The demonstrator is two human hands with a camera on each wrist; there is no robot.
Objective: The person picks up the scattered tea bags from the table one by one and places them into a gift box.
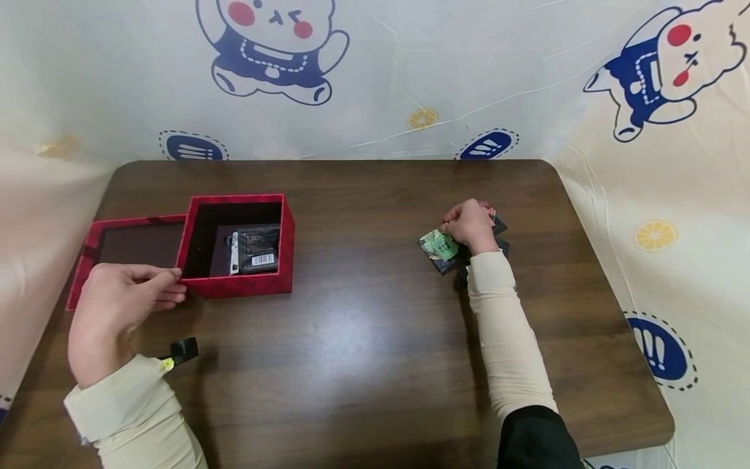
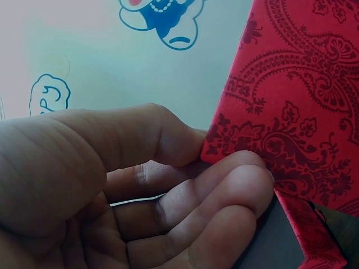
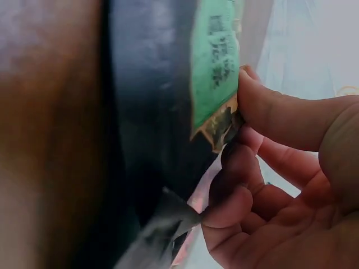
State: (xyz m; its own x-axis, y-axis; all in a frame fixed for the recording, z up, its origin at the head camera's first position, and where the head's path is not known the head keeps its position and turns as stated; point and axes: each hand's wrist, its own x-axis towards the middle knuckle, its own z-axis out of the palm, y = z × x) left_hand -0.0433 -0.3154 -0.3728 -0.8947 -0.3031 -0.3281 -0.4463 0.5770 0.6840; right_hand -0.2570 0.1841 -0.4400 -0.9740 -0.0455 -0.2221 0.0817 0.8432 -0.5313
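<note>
At the left of the head view stands a red patterned box (image 1: 246, 286), its top uncovered. Its near left corner is pinched by my left hand (image 1: 125, 293), thumb on one side and fingers on the other, as the left wrist view also shows. Inside the box lie black packets (image 1: 258, 244), the top one with a white barcode label. Over on the right, my right hand (image 1: 471, 225) pinches the edge of a black packet with a green label (image 1: 439, 245). The right wrist view shows that packet's green label (image 3: 216, 67) beside my thumb.
Another dark packet (image 1: 499, 225) with a reddish part lies partly hidden behind my right hand. The red-rimmed box lid (image 1: 79, 280) lies dark side up, left of the box. All of this is on a brown wooden table (image 1: 351, 365), with a printed cloth (image 1: 387, 78) hanging behind.
</note>
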